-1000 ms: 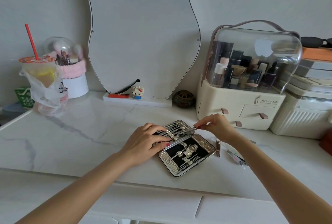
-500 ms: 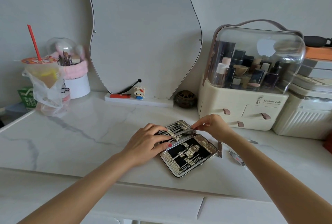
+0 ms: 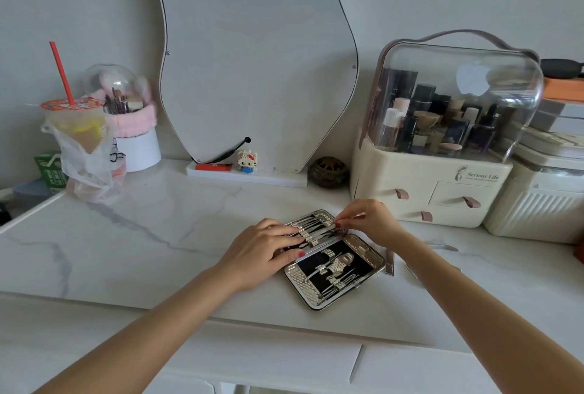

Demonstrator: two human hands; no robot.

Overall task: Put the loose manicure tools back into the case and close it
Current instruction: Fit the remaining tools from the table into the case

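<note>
A: Which step is she on?

B: Loading, by the look of it. The open silver-framed manicure case with black lining (image 3: 331,259) lies flat on the white marble-patterned tabletop (image 3: 142,235), near its front edge. Her right hand (image 3: 368,219) pinches a thin steel tool (image 3: 328,230) at its outer end and lays it across the far half of the case, toward the metallic elastic strap (image 3: 306,235) there.

A: And the left hand?

B: The left hand (image 3: 268,248) rests on the near-left part of that same half with fingers fairly straight, pressing down beside the strap; it seems to be steadying the case rather than gripping anything.

A: Is the case nearly full?

B: Not yet. A small flat steel tool (image 3: 390,262) lies on the tabletop just beside the case's right edge, and another steel piece (image 3: 444,247) lies farther right, partly hidden behind her right forearm. What kind of tools they are cannot be told.

A: So the next move?

B: Probably sliding the held tool under the strap until it seats, then fetching the loose ones. Closing comes last.
</note>
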